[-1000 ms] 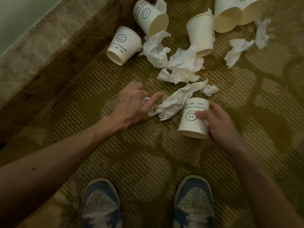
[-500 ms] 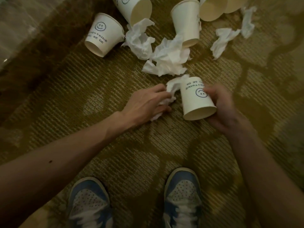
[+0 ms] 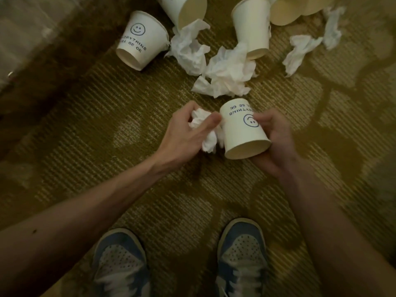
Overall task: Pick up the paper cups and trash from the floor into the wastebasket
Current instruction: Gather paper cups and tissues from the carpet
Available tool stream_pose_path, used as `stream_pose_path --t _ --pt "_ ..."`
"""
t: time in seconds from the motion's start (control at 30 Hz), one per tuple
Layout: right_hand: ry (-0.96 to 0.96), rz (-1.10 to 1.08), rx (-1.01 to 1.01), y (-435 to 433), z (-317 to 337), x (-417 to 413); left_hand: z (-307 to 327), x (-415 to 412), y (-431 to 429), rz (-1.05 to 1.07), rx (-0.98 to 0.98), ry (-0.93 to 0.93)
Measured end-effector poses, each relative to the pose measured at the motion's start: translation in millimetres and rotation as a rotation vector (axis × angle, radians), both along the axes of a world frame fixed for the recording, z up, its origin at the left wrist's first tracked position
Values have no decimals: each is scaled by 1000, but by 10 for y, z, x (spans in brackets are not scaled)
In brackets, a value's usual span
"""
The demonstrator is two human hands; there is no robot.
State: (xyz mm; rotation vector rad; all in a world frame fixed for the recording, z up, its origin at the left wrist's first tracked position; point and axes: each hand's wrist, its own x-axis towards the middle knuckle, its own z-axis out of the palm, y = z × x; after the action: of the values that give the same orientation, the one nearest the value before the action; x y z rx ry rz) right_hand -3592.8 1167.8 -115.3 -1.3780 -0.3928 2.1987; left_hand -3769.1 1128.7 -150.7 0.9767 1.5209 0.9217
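My right hand (image 3: 276, 144) grips a white paper cup (image 3: 240, 133) with a blue smiley, its mouth tilted toward me, just above the carpet. My left hand (image 3: 184, 136) holds a crumpled white tissue (image 3: 205, 133) right beside the cup's left side. Farther off, a second smiley cup (image 3: 141, 39) lies on its side at the left. Several more cups (image 3: 252, 26) lie along the top edge. A large crumpled tissue (image 3: 227, 71) and another wad (image 3: 188, 48) lie among them. No wastebasket is in view.
The floor is patterned olive carpet (image 3: 107, 129). My two blue and white shoes (image 3: 122, 264) stand at the bottom. Two smaller tissue scraps (image 3: 300, 50) lie at the upper right. A pale hard-floor strip (image 3: 25, 28) runs along the upper left.
My left hand gathered the long tissue off the carpet into a wad. My right hand lifted the cup and turned its mouth toward me. The camera moved closer, shifting the litter upward in view.
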Motion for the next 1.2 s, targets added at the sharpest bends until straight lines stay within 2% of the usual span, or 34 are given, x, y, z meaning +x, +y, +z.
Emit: stream_pose_path --t 0.17,0.3,0.43,0.57,0.63,0.77,0.87,1.07,1.2 --pt "46 -44 21 19 38 -206 -2 -72 -42 146 -45 -124" --pt "62 74 95 51 122 -598 180 -303 -81 289 -39 -119" --pt "69 352 242 132 368 -1132 550 -698 -209 481 -60 5" --pt "69 643 376 147 876 -1807 1216 -1244 -646 626 -72 209" --pt "104 775 452 22 1177 -2183 1556 -1513 -969 700 -79 203" --pt "246 1020 628 -472 1706 -2784 2241 -1812 -1664 771 -124 81" --pt "354 1127 721 -912 2192 -3142 2759 -1923 -2183 880 -100 217" --pt "402 1383 1090 -1934 2976 -3726 3366 -2182 -3359 1104 -94 463" --pt "435 1545 1227 -2927 3235 -3986 3604 -2147 -4489 1198 -43 518"
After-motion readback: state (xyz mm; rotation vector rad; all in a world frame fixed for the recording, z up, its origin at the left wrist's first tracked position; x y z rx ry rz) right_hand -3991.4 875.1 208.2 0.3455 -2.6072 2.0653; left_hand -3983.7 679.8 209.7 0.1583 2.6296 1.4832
